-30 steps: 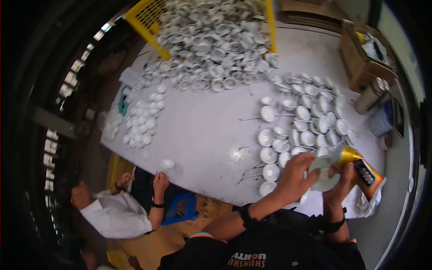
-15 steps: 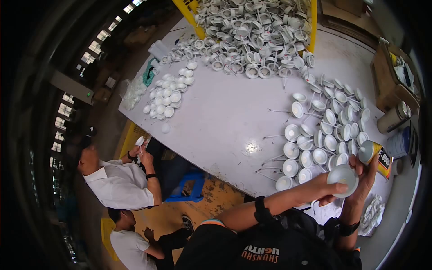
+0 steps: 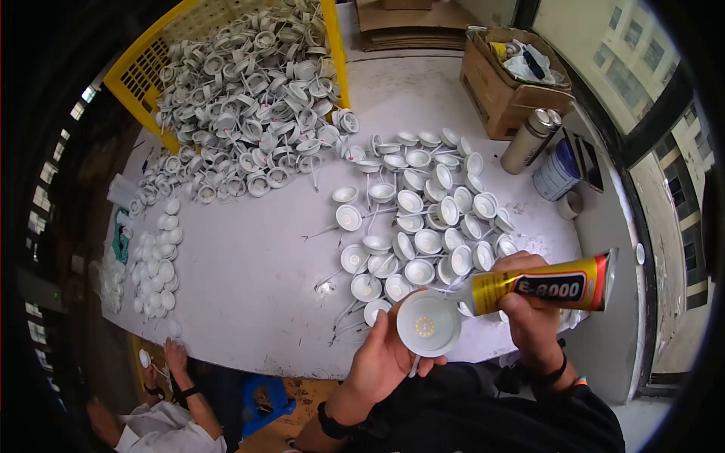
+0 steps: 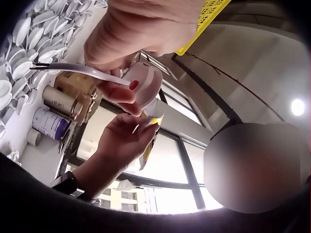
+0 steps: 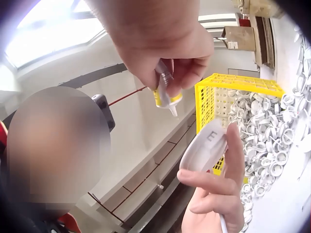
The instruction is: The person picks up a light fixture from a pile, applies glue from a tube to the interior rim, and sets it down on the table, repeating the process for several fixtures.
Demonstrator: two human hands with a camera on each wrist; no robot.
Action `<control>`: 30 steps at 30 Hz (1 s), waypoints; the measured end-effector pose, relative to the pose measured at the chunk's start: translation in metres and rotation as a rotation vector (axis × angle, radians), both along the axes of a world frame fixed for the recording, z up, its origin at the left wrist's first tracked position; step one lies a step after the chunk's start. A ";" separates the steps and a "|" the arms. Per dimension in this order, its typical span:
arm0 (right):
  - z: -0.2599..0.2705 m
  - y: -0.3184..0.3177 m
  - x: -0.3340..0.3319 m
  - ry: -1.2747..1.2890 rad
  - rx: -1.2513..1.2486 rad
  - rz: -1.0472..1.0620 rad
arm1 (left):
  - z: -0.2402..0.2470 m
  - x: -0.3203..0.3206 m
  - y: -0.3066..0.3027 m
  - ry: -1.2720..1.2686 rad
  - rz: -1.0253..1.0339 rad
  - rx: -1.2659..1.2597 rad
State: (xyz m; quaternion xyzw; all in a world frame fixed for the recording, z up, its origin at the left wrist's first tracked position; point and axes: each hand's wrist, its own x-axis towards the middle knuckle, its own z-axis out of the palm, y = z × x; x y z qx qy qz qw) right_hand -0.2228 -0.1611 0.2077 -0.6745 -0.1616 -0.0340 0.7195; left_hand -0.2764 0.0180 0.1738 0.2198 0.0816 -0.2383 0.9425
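A white round LED downlight (image 3: 429,323) faces up in the head view, yellow dots of LEDs at its centre. My left hand (image 3: 380,359) grips its side, with the thumb at the rim and fingers beneath. In the left wrist view a white cable (image 4: 82,69) runs out of the lamp's back past this hand. My right hand (image 3: 529,317) holds a yellow and black E-8000 glue tube (image 3: 544,287) lying nearly level. The tube's clear nozzle points left at the lamp's upper right rim; the right wrist view shows its tip (image 5: 173,111) just above the lamp (image 5: 204,148).
Rows of similar lamps (image 3: 427,241) with cables cover the table ahead. A yellow crate (image 3: 143,94) spills many white housings. White caps (image 3: 155,264) lie at left, near a seated person (image 3: 162,430). Cardboard box (image 3: 491,94), metal flask (image 3: 525,141) and blue-white tub (image 3: 557,172) line the right edge.
The lamp has turned face up, and the left fingertip has come off its inner face. The glue tube has swung round so its nozzle meets the rim. The head view has shifted right.
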 end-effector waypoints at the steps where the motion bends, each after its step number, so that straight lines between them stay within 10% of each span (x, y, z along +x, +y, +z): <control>1: 0.006 0.003 -0.001 -0.036 -0.079 -0.014 | -0.002 0.000 -0.001 -0.004 0.006 0.016; 30: 0.011 0.017 -0.003 -0.143 -0.374 0.027 | 0.003 -0.004 -0.005 -0.061 0.049 -0.048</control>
